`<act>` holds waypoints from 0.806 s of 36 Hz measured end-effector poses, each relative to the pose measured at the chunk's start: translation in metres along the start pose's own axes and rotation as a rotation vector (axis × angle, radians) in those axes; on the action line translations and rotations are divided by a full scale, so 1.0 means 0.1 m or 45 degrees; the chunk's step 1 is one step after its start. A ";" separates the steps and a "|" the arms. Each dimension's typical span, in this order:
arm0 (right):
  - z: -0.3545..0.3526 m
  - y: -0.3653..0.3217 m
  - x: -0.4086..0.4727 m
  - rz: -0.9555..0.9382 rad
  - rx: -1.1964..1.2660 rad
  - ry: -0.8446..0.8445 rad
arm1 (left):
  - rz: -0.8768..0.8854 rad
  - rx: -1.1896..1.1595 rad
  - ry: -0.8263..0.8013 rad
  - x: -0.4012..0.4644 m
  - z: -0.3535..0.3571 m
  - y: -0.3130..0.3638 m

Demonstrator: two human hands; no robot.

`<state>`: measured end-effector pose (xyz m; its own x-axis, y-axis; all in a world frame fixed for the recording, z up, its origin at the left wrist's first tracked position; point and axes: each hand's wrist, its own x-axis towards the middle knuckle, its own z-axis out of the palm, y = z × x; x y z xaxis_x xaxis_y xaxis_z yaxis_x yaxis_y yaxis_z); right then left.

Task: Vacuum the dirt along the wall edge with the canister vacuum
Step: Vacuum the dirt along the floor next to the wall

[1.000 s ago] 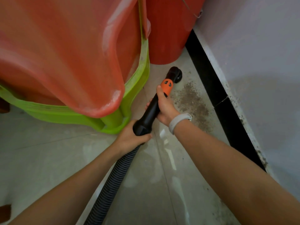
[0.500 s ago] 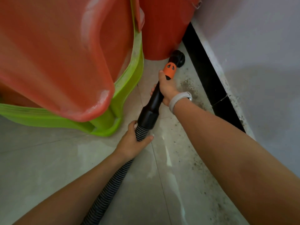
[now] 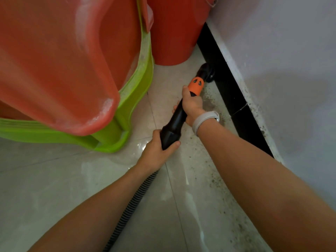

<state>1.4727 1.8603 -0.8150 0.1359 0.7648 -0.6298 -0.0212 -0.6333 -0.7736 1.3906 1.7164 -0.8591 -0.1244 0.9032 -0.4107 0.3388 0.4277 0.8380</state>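
A black vacuum wand (image 3: 176, 118) with an orange collar (image 3: 196, 85) points away from me across the pale tiled floor. Its round black brush nozzle (image 3: 207, 72) sits against the black skirting (image 3: 231, 95) at the foot of the white wall. My right hand (image 3: 191, 104), a pale band on its wrist, grips the wand just below the collar. My left hand (image 3: 158, 151) grips the wand's thick lower end, where the ribbed grey hose (image 3: 131, 206) runs back toward me. Dark dirt (image 3: 209, 102) lies on the tiles beside the skirting, with specks (image 3: 218, 180) trailing nearer me.
Stacked plastic chairs, a red one (image 3: 69, 60) over a lime green one (image 3: 116, 135), crowd the left. A red bucket (image 3: 172, 31) stands just beyond the nozzle by the wall. The white wall (image 3: 291, 70) closes the right side. Open tile lies at lower left.
The nozzle has swung from the red bucket's base right to the skirting. The large dirt patch seen earlier is mostly gone. My left hand slid from the hose up onto the wand's end.
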 end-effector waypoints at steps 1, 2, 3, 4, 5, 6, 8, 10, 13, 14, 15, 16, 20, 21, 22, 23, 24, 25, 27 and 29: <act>-0.02 0.02 -0.03 0.002 0.005 -0.002 | 0.001 0.003 -0.011 -0.03 -0.01 -0.02; -0.02 0.04 -0.06 0.005 0.011 -0.003 | 0.003 0.012 -0.023 -0.05 -0.03 -0.03; -0.03 0.06 -0.09 0.010 0.020 -0.003 | 0.005 0.021 -0.035 -0.08 -0.05 -0.05; -0.03 0.09 -0.12 0.019 0.034 -0.005 | 0.005 0.023 -0.047 -0.11 -0.08 -0.07; -0.03 0.11 -0.15 0.032 0.053 -0.009 | 0.006 0.021 -0.059 -0.13 -0.10 -0.08; -0.03 0.14 -0.18 0.048 0.074 -0.016 | 0.006 0.020 -0.071 -0.16 -0.13 -0.10; -0.05 0.19 -0.26 0.070 0.108 -0.023 | 0.015 0.033 -0.097 -0.23 -0.17 -0.13; -0.09 0.24 -0.33 0.087 0.131 -0.004 | 0.024 0.058 -0.133 -0.30 -0.20 -0.15; -0.15 0.31 -0.43 0.104 0.173 0.032 | 0.030 0.089 -0.187 -0.41 -0.22 -0.17; -0.18 0.33 -0.46 0.110 0.197 0.029 | 0.035 0.098 -0.204 -0.44 -0.23 -0.17; -0.21 0.35 -0.49 0.117 0.228 0.014 | 0.040 0.108 -0.219 -0.46 -0.25 -0.16; -0.24 0.37 -0.51 0.130 0.266 -0.014 | 0.046 0.118 -0.230 -0.48 -0.26 -0.16; -0.35 0.45 -0.61 0.281 0.564 -0.251 | 0.060 0.110 -0.238 -0.50 -0.33 -0.10; -0.36 0.46 -0.63 0.317 0.635 -0.299 | 0.051 0.067 -0.248 -0.51 -0.35 -0.07; -0.35 0.47 -0.64 0.341 0.687 -0.325 | 0.028 0.003 -0.270 -0.53 -0.36 -0.03; -0.35 0.48 -0.65 0.348 0.715 -0.329 | -0.005 -0.069 -0.302 -0.55 -0.38 0.00; -0.33 0.47 -0.65 0.341 0.721 -0.321 | -0.038 -0.140 -0.342 -0.57 -0.39 0.02; -0.32 0.46 -0.66 0.328 0.713 -0.309 | -0.064 -0.198 -0.384 -0.59 -0.41 0.04; -0.28 0.43 -0.65 0.307 0.693 -0.279 | -0.106 -0.244 -0.440 -0.62 -0.44 0.04; -0.24 0.39 -0.63 0.293 0.664 -0.237 | -0.153 -0.196 -0.404 -0.64 -0.43 0.01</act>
<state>1.4872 1.7847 -0.8042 -0.1050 0.6524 -0.7506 -0.5195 -0.6796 -0.5180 1.3589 1.6607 -0.8170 0.1485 0.8010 -0.5800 0.1923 0.5519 0.8114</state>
